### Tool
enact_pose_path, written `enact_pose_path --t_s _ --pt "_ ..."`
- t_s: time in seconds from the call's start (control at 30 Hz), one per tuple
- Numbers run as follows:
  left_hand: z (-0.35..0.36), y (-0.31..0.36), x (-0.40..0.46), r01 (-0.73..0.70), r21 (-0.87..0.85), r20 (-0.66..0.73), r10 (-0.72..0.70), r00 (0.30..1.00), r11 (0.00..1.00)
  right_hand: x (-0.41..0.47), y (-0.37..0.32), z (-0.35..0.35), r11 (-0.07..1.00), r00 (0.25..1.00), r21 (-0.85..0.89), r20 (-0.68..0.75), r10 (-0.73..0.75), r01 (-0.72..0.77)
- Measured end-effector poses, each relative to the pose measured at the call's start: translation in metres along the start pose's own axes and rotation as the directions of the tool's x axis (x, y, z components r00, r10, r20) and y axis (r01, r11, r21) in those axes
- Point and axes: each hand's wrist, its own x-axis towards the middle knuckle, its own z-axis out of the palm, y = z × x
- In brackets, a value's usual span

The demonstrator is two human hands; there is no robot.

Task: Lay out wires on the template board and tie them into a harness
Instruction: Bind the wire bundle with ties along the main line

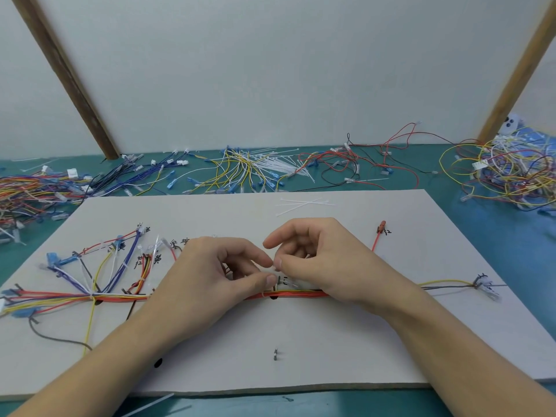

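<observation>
Wires (288, 294) run bundled across the middle of our template board (301, 332) — our left hand (210, 275) and right hand (316, 260) meet just above them, each pinching a white cable tie (275, 268) between thumb and fingertips.

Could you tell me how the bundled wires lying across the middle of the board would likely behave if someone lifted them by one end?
The wire bundle would probably sag, since its thin strands curve loosely wherever they lie free. It looks light for its length. The untied branch ends at the left would likely splay and dangle, perhaps snagging on the board pegs.
</observation>
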Motion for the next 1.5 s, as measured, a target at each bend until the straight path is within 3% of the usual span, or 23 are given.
enact_pose_path --t_s 0.27,0.57,0.97,1.5 --pt "0.0060 -0.0040 -0.0005 -0.079 0.157 -0.032 0.085 0.996 0.984 0.0010 0.0019 0.0002 0.997 0.999 -0.050 -0.004 -0.052 0.052" --pt "0.0084 -0.0051 0.0001 -0.082 0.175 -0.018 0.087 0.996 0.981 0.0047 0.0088 0.0069 0.998 0.998 -0.053 -0.066 -0.023 0.019" --pt "0.0038 -0.0049 0.0025 -0.024 0.071 0.065 0.019 0.998 0.997 0.0048 0.0088 0.0064 0.996 0.997 -0.081 -0.069 -0.042 0.036" --pt "0.0009 0.0001 0.0023 0.038 0.040 0.031 -0.039 0.999 0.998 0.0030 0.0050 0.0051 0.980 0.999 -0.197 -0.052 -0.010 0.000"
